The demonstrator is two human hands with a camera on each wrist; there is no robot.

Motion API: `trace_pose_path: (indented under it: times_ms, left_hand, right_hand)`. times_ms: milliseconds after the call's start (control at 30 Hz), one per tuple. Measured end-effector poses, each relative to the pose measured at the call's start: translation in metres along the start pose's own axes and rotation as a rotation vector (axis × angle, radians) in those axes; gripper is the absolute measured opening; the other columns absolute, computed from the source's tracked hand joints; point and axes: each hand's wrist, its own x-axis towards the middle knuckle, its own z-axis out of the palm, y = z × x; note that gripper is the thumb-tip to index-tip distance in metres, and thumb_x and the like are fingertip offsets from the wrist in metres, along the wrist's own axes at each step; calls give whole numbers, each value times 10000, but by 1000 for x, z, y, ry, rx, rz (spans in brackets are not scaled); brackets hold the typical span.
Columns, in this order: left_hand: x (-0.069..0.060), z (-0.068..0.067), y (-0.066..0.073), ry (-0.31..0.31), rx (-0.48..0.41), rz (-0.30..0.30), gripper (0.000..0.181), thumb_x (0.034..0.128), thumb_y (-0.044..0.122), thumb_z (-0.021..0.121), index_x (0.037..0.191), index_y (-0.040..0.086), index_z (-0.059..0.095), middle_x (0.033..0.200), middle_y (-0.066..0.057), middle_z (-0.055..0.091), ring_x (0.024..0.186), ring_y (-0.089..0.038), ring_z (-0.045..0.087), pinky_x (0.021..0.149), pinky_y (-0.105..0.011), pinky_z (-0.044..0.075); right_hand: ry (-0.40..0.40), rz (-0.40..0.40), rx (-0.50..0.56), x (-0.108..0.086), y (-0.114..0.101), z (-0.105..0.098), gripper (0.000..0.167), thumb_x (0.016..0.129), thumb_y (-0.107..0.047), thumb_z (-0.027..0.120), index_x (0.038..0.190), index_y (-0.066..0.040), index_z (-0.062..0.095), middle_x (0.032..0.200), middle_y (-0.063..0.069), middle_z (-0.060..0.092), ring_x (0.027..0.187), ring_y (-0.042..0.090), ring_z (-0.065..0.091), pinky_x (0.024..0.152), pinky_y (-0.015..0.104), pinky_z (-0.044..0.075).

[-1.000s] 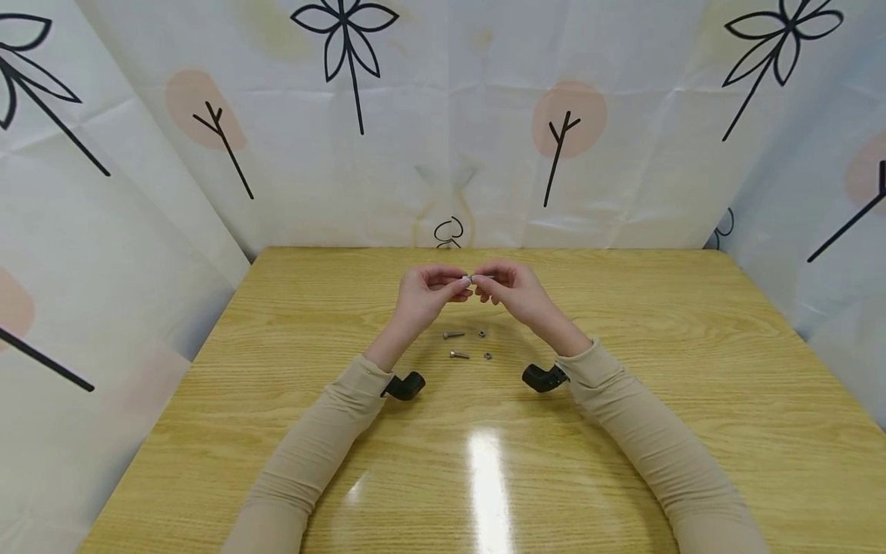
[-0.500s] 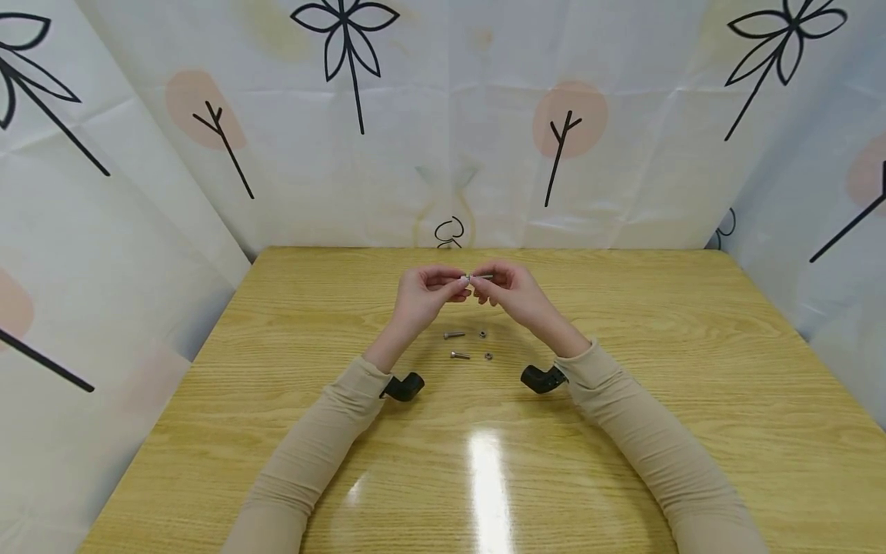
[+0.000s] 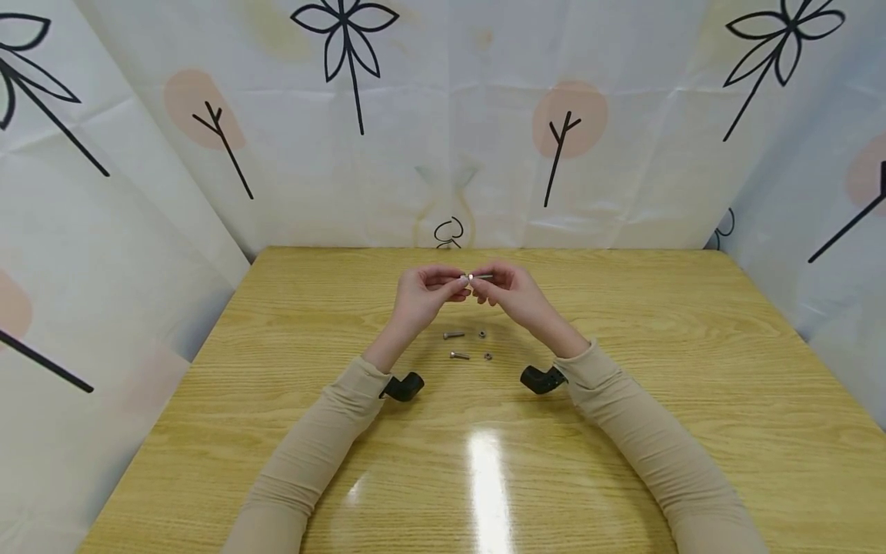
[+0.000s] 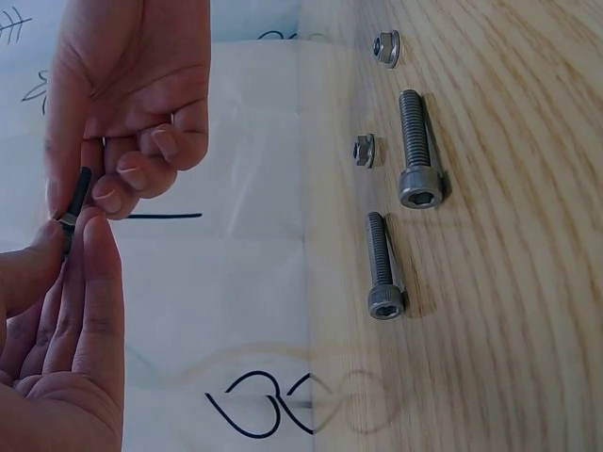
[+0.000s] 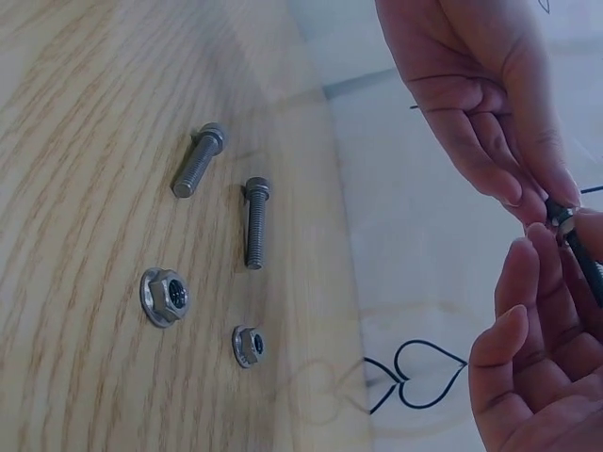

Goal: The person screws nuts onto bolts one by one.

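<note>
Above the table's far half, both hands meet at a dark bolt [image 3: 484,276]. My left hand [image 3: 422,298] pinches its left end; thumb and fingers cover part of it. My right hand [image 3: 519,296] holds it by a bright, nut-like ring [image 5: 566,225], with the shaft [image 4: 81,188] running on along the right fingers. Nearer me on the wood lie two silver bolts, the larger [image 4: 415,141] and the smaller [image 4: 379,250], beside two flanged nuts, one larger [image 5: 167,297] and one smaller [image 5: 249,347].
The wooden table [image 3: 332,308] meets a pale patterned cloth [image 3: 443,154] at its far edge, with more cloth at both sides. A black curved piece juts from each cuff, left [image 3: 404,386] and right [image 3: 542,378], over the table.
Both hands keep nearly the same place. The held bolt has shifted very slightly left and up since the first frame, and the ring on it looks brighter. The loose parts stay put.
</note>
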Motion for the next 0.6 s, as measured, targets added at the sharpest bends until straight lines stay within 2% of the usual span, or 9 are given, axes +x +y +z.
trace_pose_path:
  times_ms: [100,167,300,467,600]
  left_hand:
    - [0,0,-1,-4,5,0,155,873,6,688,1003,-79,687,911,-221,690,776,-263,706,764,-451,595]
    - [0,0,-1,-5,3,-1,159,874,9,688,1004,-84,685,916,-231,687,775,-262,706,774,-472,587]
    - [0,-1,-1,0,-18,-1,179,870,0,690,1013,-107,676,906,-230,690,770,-262,707,786,-503,575]
    - [0,-1,0,-10,-25,-1,210,866,-3,691,1039,-119,669,920,-226,691,795,-273,707,780,-456,589]
    - [0,-2,1,-31,-31,0,240,872,-22,669,1086,-129,650,964,-253,678,857,-327,693,802,-444,585]
  right_hand:
    - [13,-5,-11,0,0,0,274,981,-245,581,1089,-1,642,891,184,633,775,270,586,615,301,503]
    - [21,-11,9,0,1,0,301,973,-241,596,1124,18,622,899,201,631,760,240,589,610,292,503]
    - [32,-31,43,0,2,-1,314,942,-173,644,1192,10,596,969,188,643,795,322,596,616,280,507]
    - [23,-45,52,2,3,-1,249,929,-93,646,1154,13,621,1039,130,650,880,414,588,702,367,549]
    - [28,-41,40,2,1,-1,232,930,-68,638,1140,30,634,1041,188,646,869,398,592,688,309,545]
